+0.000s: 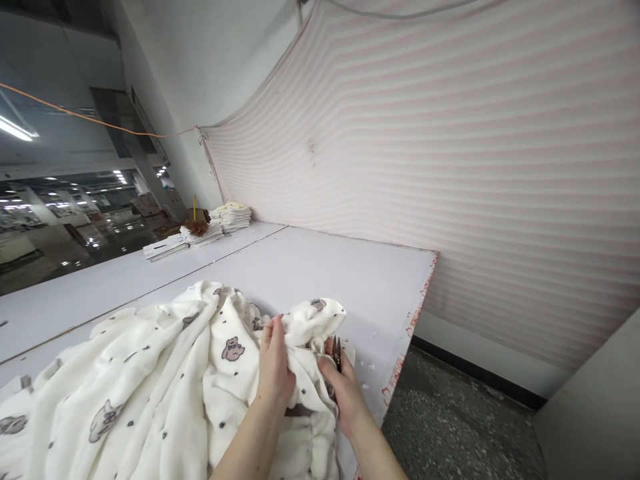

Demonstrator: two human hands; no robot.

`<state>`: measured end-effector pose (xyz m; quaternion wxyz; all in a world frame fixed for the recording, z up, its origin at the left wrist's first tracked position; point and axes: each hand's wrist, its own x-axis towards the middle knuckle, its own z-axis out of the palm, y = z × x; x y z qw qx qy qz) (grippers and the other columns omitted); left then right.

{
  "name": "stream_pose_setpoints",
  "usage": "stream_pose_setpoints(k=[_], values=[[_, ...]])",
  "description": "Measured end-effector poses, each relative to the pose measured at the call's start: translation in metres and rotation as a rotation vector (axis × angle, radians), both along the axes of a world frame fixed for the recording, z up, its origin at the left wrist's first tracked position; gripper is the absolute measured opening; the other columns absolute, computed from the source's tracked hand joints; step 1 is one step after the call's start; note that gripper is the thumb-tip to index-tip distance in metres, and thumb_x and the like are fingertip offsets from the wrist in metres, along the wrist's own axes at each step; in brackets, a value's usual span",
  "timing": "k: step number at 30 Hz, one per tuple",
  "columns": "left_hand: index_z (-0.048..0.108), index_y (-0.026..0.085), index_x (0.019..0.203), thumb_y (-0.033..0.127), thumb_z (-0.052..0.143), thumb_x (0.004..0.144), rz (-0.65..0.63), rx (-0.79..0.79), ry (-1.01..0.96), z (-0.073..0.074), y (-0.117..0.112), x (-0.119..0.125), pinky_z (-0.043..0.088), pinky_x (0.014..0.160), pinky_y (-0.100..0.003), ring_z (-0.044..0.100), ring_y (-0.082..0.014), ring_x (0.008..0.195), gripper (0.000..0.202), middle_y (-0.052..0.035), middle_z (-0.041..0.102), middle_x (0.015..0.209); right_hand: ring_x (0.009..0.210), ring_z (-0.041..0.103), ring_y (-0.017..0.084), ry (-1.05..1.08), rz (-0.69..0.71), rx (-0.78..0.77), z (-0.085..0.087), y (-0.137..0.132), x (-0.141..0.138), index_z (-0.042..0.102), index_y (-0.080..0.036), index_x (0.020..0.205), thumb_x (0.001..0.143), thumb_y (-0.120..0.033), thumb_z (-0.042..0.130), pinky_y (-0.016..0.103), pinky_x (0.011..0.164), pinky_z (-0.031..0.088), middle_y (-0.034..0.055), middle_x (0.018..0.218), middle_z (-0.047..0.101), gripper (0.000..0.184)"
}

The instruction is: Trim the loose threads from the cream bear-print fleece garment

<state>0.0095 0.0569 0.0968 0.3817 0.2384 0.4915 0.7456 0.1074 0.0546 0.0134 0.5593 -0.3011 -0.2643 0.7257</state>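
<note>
A large white fleecy cloth (175, 373) with brown bear prints and dark dots lies heaped over the near part of the table. My left hand (275, 367) is closed on a fold of this cloth, its fingers pinched together. To its right, my right hand (340, 380) has a small pair of dark thread snips (337, 353) in it, blades pointing up and away from me. The right fingers also rest against the gathered edge of the cloth, partly hidden by it. A raised flap of the cloth stands just beyond both hands.
The pale table (350, 260) has a right edge with red-printed tape (410, 327). Stacks of folded white cloth (230, 217) sit at its far end. Striped pink-and-white fabric (450, 147) hangs along the wall. Speckled floor (450, 413) shows at right.
</note>
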Motion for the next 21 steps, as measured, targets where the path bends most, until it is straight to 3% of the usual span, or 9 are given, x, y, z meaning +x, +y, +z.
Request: stream_pose_setpoints(k=[3,5,7,9,11,13,16,18,21], values=[[0.061,0.022,0.111,0.034,0.061,0.084,0.001,0.036,0.246,-0.014,-0.037,0.005,0.034,0.109,-0.041,0.048,-0.0265,0.126,0.029,-0.0094,0.058,0.125,0.097,0.067,0.021,-0.027,-0.122,-0.033,-0.003,0.008,-0.017,0.062,-0.022,0.112,0.072,-0.033,0.076,0.027,0.080,0.052,0.0017,0.105,0.073,0.044],[0.057,0.023,0.115,0.023,0.066,0.078,0.083,0.092,0.490,-0.043,-0.074,0.004,0.021,0.116,-0.039,0.031,-0.0252,0.137,0.038,-0.0076,0.045,0.139,0.092,0.068,0.020,-0.050,-0.190,-0.063,-0.008,0.015,-0.024,0.061,-0.021,0.111,0.078,-0.031,0.072,0.029,0.077,0.053,0.0011,0.100,0.073,0.036],[0.051,0.021,0.115,0.018,0.061,0.080,0.168,0.141,1.147,-0.081,-0.109,-0.002,0.035,0.106,-0.047,0.044,-0.0288,0.127,0.037,-0.0148,0.047,0.132,0.084,0.068,0.018,-0.080,-0.227,-0.078,-0.012,0.022,-0.028,0.061,-0.018,0.109,0.084,-0.027,0.067,0.031,0.074,0.055,0.0014,0.097,0.071,0.028],[0.055,0.019,0.114,0.020,0.064,0.076,-0.146,-0.062,1.560,-0.111,-0.134,-0.011,0.029,0.109,-0.055,0.047,-0.0334,0.126,0.039,-0.0182,0.056,0.127,0.081,0.068,0.016,-0.119,-0.245,-0.081,-0.015,0.027,-0.028,0.061,-0.015,0.109,0.090,-0.025,0.063,0.033,0.072,0.056,0.0024,0.098,0.068,0.022],[0.053,0.014,0.126,0.018,0.062,0.069,-0.474,-0.419,1.728,-0.121,-0.150,-0.022,0.030,0.106,-0.056,0.048,-0.0369,0.125,0.058,-0.0209,0.056,0.133,0.082,0.067,0.016,-0.169,-0.264,-0.089,-0.017,0.033,-0.026,0.060,-0.015,0.110,0.093,-0.026,0.060,0.034,0.072,0.056,0.0036,0.103,0.066,0.021],[0.055,0.015,0.128,0.013,0.059,0.061,-0.624,-0.596,1.743,-0.113,-0.161,-0.037,0.034,0.104,-0.052,0.053,-0.0353,0.120,0.068,-0.0170,0.062,0.128,0.086,0.066,0.017,-0.234,-0.289,-0.114,-0.017,0.039,-0.025,0.060,-0.015,0.112,0.093,-0.027,0.060,0.035,0.073,0.056,0.0045,0.107,0.065,0.023],[0.070,0.023,0.102,0.011,0.056,0.056,-0.660,-0.603,1.729,-0.082,-0.182,-0.067,0.040,0.099,-0.039,0.062,-0.0279,0.105,0.050,-0.0066,0.072,0.104,0.090,0.066,0.018,-0.345,-0.326,-0.142,-0.017,0.054,-0.025,0.058,-0.016,0.116,0.093,-0.028,0.059,0.037,0.075,0.056,0.0054,0.112,0.064,0.026],[0.071,0.021,0.096,0.012,0.054,0.060,-0.642,-0.661,1.718,-0.059,-0.199,-0.094,0.045,0.093,-0.036,0.063,-0.0266,0.100,0.041,-0.0075,0.072,0.101,0.091,0.066,0.019,-0.426,-0.348,-0.131,-0.017,0.068,-0.026,0.057,-0.016,0.117,0.094,-0.029,0.058,0.038,0.077,0.056,0.0059,0.114,0.063,0.027],[0.068,0.016,0.105,0.014,0.051,0.065,-0.531,-0.769,1.634,-0.022,-0.216,-0.137,0.047,0.092,-0.037,0.062,-0.0293,0.105,0.043,-0.0107,0.070,0.108,0.093,0.065,0.019,-0.579,-0.368,-0.096,-0.014,0.087,-0.020,0.057,-0.017,0.118,0.094,-0.029,0.059,0.038,0.078,0.056,0.0062,0.116,0.062,0.028]])
